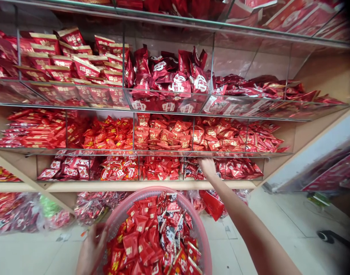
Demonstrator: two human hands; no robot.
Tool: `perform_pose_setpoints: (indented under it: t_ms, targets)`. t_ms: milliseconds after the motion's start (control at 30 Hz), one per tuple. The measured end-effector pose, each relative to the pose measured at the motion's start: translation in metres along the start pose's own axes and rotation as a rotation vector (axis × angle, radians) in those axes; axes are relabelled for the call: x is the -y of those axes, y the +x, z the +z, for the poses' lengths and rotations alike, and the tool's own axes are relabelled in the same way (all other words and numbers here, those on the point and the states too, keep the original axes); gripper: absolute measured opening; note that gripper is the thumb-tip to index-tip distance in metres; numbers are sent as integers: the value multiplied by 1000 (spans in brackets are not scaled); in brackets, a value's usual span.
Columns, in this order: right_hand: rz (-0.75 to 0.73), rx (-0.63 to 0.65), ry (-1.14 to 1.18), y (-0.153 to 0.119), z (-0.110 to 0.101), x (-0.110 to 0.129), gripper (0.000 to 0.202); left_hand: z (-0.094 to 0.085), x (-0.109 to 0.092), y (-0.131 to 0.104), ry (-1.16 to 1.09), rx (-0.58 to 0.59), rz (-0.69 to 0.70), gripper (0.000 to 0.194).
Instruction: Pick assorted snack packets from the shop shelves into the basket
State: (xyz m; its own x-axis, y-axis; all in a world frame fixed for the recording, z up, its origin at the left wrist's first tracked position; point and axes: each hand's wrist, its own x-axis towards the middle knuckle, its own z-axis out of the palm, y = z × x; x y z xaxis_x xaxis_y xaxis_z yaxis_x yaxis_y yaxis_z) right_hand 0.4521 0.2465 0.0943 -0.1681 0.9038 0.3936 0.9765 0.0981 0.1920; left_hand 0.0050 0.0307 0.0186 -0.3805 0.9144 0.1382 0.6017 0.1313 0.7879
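Observation:
A pink plastic basket (204,229) full of small wrapped packets is in front of me. My left hand (90,246) is at its left rim, fingers curled against the edge. Plain red packets (140,229) fill the basket's left side, and red, white and black patterned packets (170,233) lie on its right. With the arm stretched forward, my right hand (208,168) reaches into a bottom-row compartment. Similar patterned packets (191,170) lie there beside the hand. Its fingers are hidden among them and behind the shelf edge.
A wooden shelf unit (152,186) with glass dividers holds rows of red packets above the basket. Clear bags of packets (90,206) stand beneath it on the tiled floor (266,236). A black curved object (325,236) is on the floor at right.

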Motion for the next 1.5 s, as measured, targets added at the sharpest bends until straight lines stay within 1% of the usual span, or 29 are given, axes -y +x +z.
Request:
perform_pose_setpoints:
  t_ms: [133, 367, 533, 633, 700, 767, 867, 933, 1033, 1167, 1233, 1333, 1500]
  targets:
    - [12, -38, 6, -13, -7, -1, 24, 0, 2, 0, 2, 4, -1, 33]
    - [33, -130, 58, -48, -22, -6, 22, 1, 4, 1, -8, 28, -9, 33]
    - [-32, -168, 78, -71, -44, -13, 23, 0, 0, 0, 1, 36, -24, 35]
    - [-58, -198, 155, -83, -63, -11, 24, 0, 1, 0, 0, 32, -6, 34]
    - [-103, -200, 254, -87, -76, -4, 26, 1, 3, 1, 0, 28, 7, 34]
    - [-199, -164, 386, -89, -88, 10, 27, 1, 6, 1, 3, 32, 12, 34]
    - [-371, -59, 607, -87, -102, 39, 26, 2, 8, 0, 5, 40, 17, 33]
    - [-459, 20, 723, -82, -105, 61, 25, 2, 7, 0, 7, 33, 16, 32]
    - [-574, 146, 837, -73, -98, 95, 22, 1, 4, -1, 14, 8, 21, 31]
    - [-681, 341, 936, -59, -72, 133, 17, 0, 2, -3, 1, 9, 29, 31]
    - [-706, 403, 943, -54, -59, 147, 17, 0, 4, -4, -10, 17, 30, 31]
    - [-723, 411, 911, -53, -45, 156, 18, 0, 7, -5, -39, 15, 37, 32]
    - [-807, 440, 814, -61, -35, 154, 22, 1, 12, -4, -45, 3, 52, 33]
